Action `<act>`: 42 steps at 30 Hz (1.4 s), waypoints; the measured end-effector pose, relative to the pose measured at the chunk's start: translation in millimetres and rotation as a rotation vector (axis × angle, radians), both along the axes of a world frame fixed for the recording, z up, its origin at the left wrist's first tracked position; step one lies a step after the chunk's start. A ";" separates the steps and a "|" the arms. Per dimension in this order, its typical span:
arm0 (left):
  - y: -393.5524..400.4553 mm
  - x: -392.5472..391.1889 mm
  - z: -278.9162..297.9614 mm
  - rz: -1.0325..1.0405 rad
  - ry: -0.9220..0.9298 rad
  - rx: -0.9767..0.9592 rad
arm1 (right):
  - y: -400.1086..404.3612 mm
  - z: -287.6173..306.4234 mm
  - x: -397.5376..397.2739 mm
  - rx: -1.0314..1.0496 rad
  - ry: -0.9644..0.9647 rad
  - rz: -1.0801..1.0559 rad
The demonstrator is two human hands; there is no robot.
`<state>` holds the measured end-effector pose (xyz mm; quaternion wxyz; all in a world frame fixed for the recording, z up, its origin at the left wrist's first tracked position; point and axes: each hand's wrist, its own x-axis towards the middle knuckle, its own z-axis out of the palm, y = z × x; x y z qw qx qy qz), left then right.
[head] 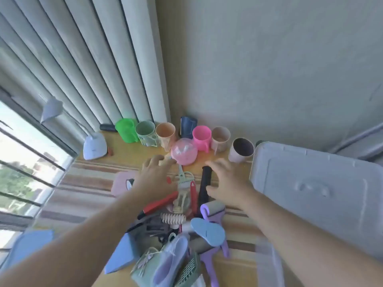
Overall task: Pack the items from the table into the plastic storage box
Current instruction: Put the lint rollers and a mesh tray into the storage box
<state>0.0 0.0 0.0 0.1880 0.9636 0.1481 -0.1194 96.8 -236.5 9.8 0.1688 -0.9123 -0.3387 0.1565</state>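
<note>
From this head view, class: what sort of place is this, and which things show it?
Probably a room in a home: pleated grey curtains beside a window, a white desk lamp, and a wooden table with plastic cups.

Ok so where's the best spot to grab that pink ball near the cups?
Probably cup the pink ball from above, fingers spread over its widest part. It is round and smooth with no handle, the pink mug crowds its far side, and both the left hand and right hand hover close.
</note>
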 end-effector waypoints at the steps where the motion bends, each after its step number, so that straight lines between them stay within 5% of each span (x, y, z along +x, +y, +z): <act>1: -0.6 0.8 -8.6 -0.061 0.043 0.023 | 2.3 -13.4 -1.6 -0.049 0.082 0.003; 7: -14.2 -9.0 -77.4 -0.376 0.076 0.241 | -2.6 -105.0 -23.2 -0.505 0.342 0.045; 14: 8.1 -21.7 -82.9 -0.263 -0.042 0.259 | -5.2 -132.7 -30.4 -0.182 0.498 -0.236; 22: 14.4 -55.3 -60.1 -0.242 -0.064 0.257 | -8.5 -82.3 -42.2 0.062 0.326 -0.128; 25: -17.1 -54.6 -35.2 -0.348 -0.238 -0.031 | -3.4 -38.1 -56.3 0.275 0.218 -0.012; 28: -52.4 -52.8 -9.9 -0.384 -0.376 -0.483 | -11.8 9.1 -71.2 0.441 0.328 0.004; 30: -71.7 -55.1 4.8 -0.317 -0.445 -0.584 | -25.6 29.1 -80.4 0.523 0.393 -0.025; 33: -92.7 -62.7 15.0 -0.227 -0.544 -0.498 | -50.9 32.0 -92.9 0.601 0.406 -0.080; 39: -138.4 -88.8 7.5 -0.293 -0.349 -0.114 | -89.0 27.9 -115.2 0.762 0.542 -0.163; 42: -161.9 -96.1 26.6 -0.136 -0.295 -0.100 | -105.0 34.4 -119.9 0.706 0.500 -0.134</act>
